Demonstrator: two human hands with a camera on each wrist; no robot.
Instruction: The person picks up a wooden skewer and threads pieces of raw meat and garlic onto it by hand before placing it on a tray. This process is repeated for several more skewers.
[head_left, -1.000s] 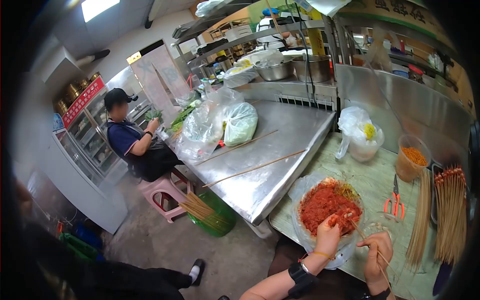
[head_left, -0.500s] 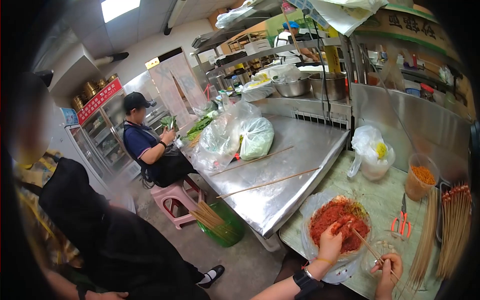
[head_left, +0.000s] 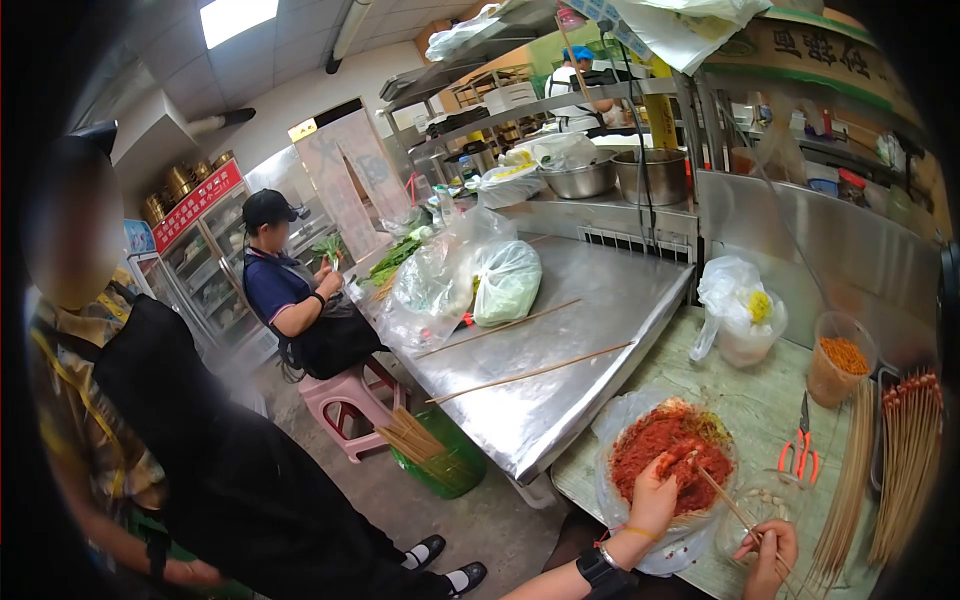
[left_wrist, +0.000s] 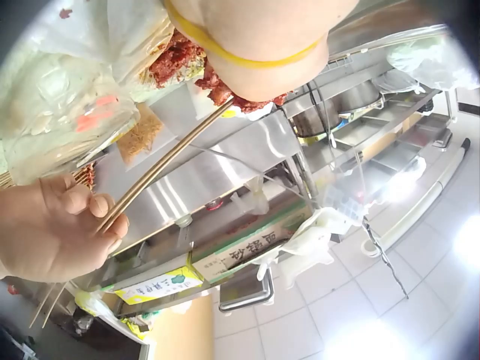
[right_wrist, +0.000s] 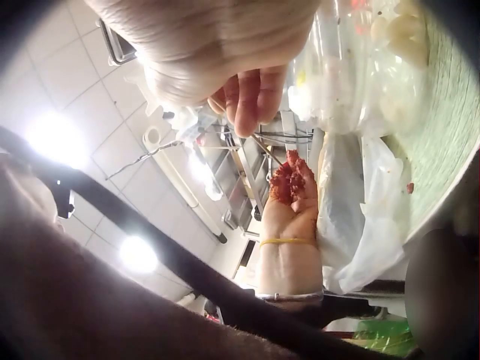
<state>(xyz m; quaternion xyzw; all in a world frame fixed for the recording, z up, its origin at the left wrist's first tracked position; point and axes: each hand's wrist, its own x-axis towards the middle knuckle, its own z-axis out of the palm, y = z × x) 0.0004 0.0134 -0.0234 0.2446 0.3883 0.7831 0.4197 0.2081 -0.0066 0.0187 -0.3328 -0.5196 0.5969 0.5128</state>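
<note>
My left hand is over a bag-lined bowl of red seasoned minced meat. Its fingertips, coated red, grip a clump of the meat, as the right wrist view shows. Thin wooden skewers slant up from my right hand, which pinches them between thumb and fingers. In the left wrist view the tips of these skewers reach the meat beneath the left hand. Beside the bowl, close to the right hand, sits a clear container with pale pieces in it.
Orange-handled scissors, a bundle of bare skewers and a tray of loaded skewers lie to the right. Behind stand a cup of orange bits and a bagged tub. A person stands at left; another sits.
The head view has shifted, bringing the standing person at left into sight. My right hand keeps hold of the skewers, and the left stays at the meat bowl.
</note>
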